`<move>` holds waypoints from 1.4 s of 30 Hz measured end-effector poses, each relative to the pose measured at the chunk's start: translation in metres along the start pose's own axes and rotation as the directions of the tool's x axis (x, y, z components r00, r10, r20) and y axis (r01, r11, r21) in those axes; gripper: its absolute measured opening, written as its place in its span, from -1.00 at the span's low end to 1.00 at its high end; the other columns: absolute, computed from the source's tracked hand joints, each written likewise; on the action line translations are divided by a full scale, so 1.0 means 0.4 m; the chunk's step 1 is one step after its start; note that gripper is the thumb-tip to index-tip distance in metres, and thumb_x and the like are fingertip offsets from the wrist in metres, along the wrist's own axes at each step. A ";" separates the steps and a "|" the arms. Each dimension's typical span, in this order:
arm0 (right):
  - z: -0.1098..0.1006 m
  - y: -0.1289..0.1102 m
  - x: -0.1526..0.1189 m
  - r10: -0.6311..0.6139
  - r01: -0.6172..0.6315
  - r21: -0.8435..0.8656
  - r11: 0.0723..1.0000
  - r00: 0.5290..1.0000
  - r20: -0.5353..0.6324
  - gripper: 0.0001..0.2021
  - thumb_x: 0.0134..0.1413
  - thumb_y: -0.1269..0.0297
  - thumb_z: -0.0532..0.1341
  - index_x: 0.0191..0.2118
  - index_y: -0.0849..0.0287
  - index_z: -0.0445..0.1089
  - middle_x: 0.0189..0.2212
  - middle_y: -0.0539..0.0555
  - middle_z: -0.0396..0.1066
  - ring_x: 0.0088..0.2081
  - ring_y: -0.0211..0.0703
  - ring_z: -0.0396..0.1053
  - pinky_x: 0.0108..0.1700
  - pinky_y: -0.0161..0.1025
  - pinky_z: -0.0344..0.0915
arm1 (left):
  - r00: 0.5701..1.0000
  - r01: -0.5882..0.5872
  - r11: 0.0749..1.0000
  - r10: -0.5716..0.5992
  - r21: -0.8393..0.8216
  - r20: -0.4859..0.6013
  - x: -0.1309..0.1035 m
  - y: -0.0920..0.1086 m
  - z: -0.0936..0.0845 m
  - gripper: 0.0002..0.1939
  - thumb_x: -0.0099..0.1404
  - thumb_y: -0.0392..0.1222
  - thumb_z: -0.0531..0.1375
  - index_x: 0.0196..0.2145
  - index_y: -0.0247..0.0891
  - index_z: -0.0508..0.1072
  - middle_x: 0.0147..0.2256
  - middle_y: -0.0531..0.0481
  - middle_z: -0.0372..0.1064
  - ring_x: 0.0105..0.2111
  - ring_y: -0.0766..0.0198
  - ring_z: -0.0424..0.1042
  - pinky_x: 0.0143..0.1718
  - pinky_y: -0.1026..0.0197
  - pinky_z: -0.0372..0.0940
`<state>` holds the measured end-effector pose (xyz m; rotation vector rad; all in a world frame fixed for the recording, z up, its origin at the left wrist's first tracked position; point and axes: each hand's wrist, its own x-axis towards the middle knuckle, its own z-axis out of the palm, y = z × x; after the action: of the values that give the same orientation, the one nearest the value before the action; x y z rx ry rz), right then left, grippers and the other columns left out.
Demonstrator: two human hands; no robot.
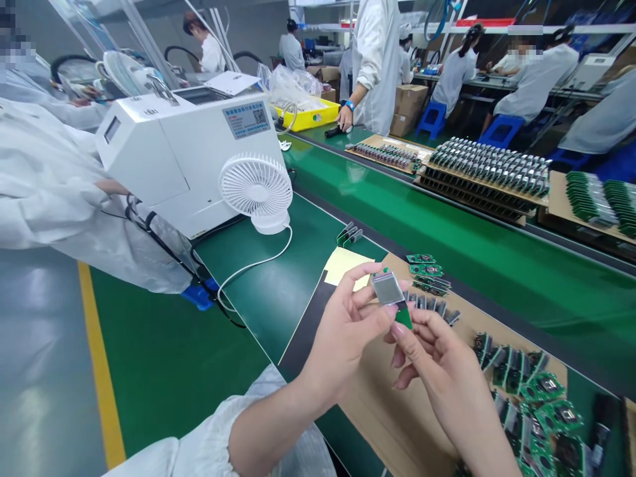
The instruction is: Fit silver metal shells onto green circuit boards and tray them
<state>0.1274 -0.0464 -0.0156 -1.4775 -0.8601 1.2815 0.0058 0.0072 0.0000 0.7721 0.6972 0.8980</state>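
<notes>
A small green circuit board [404, 317] with a square grey display screen [388, 289] is held up over the brown cardboard sheet [382, 391]. My left hand [350, 315] grips it by the screen end, thumb along the lower edge and fingers behind. My right hand [432, 348] pinches the green lower end between thumb and forefinger. Parts of the board are hidden by my fingers. Just beyond my hands, a row of boards [432, 306] stands on the cardboard, with a few flat boards [424, 269] behind. More boards [546, 384] are heaped right of my right hand.
A white fan [256, 189] and a white machine [193, 159] stand at the left, a cable trailing over the green bench. Beyond the green belt [447, 225] are stacked trays of boards [489, 165] and a yellow bin [313, 118]. Co-workers in white coats surround the line.
</notes>
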 end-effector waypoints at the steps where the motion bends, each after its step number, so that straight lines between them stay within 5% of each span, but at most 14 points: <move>1: -0.001 -0.002 0.001 0.004 -0.004 0.030 1.000 1.000 0.014 -0.60 -0.02 -0.08 0.32 -0.28 0.17 0.36 -0.53 -0.02 0.37 -0.58 -0.27 0.34 -0.63 -0.35 0.39 | 1.000 -0.002 0.999 0.002 0.043 0.001 0.004 -0.002 -0.003 -0.57 0.24 -0.24 0.26 0.02 -0.11 0.22 -0.05 -0.08 0.49 -0.28 0.34 0.47 -0.32 0.31 0.29; 5: -0.018 -0.009 0.002 0.004 -0.015 0.096 0.995 0.993 0.119 -0.66 0.06 -0.03 0.30 -0.35 0.19 0.35 -0.53 0.00 0.40 -0.58 -0.29 0.34 -0.59 -0.34 0.41 | 0.990 -0.101 0.897 0.132 0.430 -0.044 0.021 -0.006 -0.025 -0.61 0.20 -0.19 0.27 -0.02 -0.16 0.32 -0.12 -0.03 0.48 -0.24 0.33 0.39 -0.16 0.21 0.22; 9: -0.023 -0.018 -0.007 -0.006 -0.002 0.083 0.997 0.995 0.099 -0.69 0.09 0.01 0.29 -0.35 0.18 0.35 -0.53 -0.02 0.40 -0.57 -0.30 0.33 -0.57 -0.36 0.40 | 0.921 -0.333 0.575 0.368 0.747 0.127 0.036 0.002 -0.052 -0.67 0.21 -0.19 0.25 -0.04 -0.14 0.42 0.02 -0.07 0.36 -0.12 0.27 0.36 -0.07 0.17 0.26; 15: 0.004 -0.027 -0.030 -0.011 0.011 0.023 1.000 1.000 -0.007 -0.67 0.05 -0.03 0.30 -0.40 0.15 0.33 -0.55 -0.04 0.39 -0.58 -0.32 0.32 -0.54 -0.39 0.36 | 0.776 -0.557 0.123 0.428 0.821 0.462 0.066 0.010 -0.073 -0.69 0.29 -0.15 0.13 -0.01 -0.16 0.46 -0.07 -0.13 0.45 -0.03 0.17 0.41 0.04 0.07 0.30; 20: 0.003 -0.021 -0.030 -0.042 0.042 0.024 0.999 0.999 -0.019 -0.67 0.05 -0.02 0.30 -0.40 0.15 0.32 -0.57 -0.04 0.40 -0.59 -0.31 0.35 -0.51 -0.37 0.38 | 0.754 -0.566 0.037 0.425 0.823 0.500 0.086 0.010 -0.067 -0.70 0.31 -0.10 0.10 -0.15 -0.26 0.54 -0.18 -0.18 0.44 -0.15 0.19 0.43 -0.07 0.11 0.36; 32: -0.041 -0.028 -0.023 -0.046 0.038 0.136 0.990 0.997 0.058 -0.73 0.05 0.07 0.33 -0.36 0.19 0.39 -0.55 -0.01 0.44 -0.59 -0.27 0.36 -0.50 -0.31 0.41 | 0.747 -0.654 0.248 0.362 0.715 0.558 0.072 0.041 -0.076 -0.65 0.29 -0.22 0.15 0.03 -0.14 0.47 -0.01 -0.13 0.44 0.02 0.23 0.39 0.10 0.10 0.29; 35: -0.043 -0.024 -0.020 -0.061 0.056 0.147 0.987 0.998 0.026 -0.74 0.08 0.09 0.32 -0.36 0.20 0.40 -0.55 0.00 0.43 -0.58 -0.29 0.37 -0.50 -0.33 0.42 | 0.780 -0.624 0.378 0.360 0.684 0.512 0.067 0.039 -0.067 -0.61 0.25 -0.26 0.17 0.05 -0.12 0.45 0.05 -0.10 0.40 0.08 0.22 0.35 0.17 0.09 0.24; 39: -0.036 -0.020 -0.016 -0.073 0.068 0.160 0.985 0.997 0.025 -0.75 0.12 0.08 0.30 -0.34 0.19 0.40 -0.51 0.00 0.44 -0.55 -0.29 0.41 -0.47 -0.33 0.46 | 0.942 -0.302 0.850 0.197 0.431 0.272 0.051 0.022 -0.044 -0.33 0.23 -0.23 0.25 0.26 -0.08 0.16 0.16 -0.10 0.31 0.12 0.23 0.34 0.19 0.13 0.23; 42: -0.038 -0.013 -0.011 -0.080 0.068 0.158 0.985 0.994 0.069 -0.75 0.13 0.08 0.29 -0.31 0.19 0.40 -0.48 0.02 0.46 -0.51 -0.26 0.43 -0.46 -0.31 0.49 | 0.974 -0.041 0.980 -0.005 0.194 0.228 0.037 0.010 -0.025 -0.30 0.26 -0.19 0.24 0.29 -0.09 0.08 -0.02 -0.10 0.49 -0.05 0.28 0.48 0.06 0.19 0.31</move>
<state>0.1417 -0.0521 -0.0095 -1.2704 -0.8367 1.3254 0.0030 0.0246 -0.0050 1.0426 0.5819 0.7488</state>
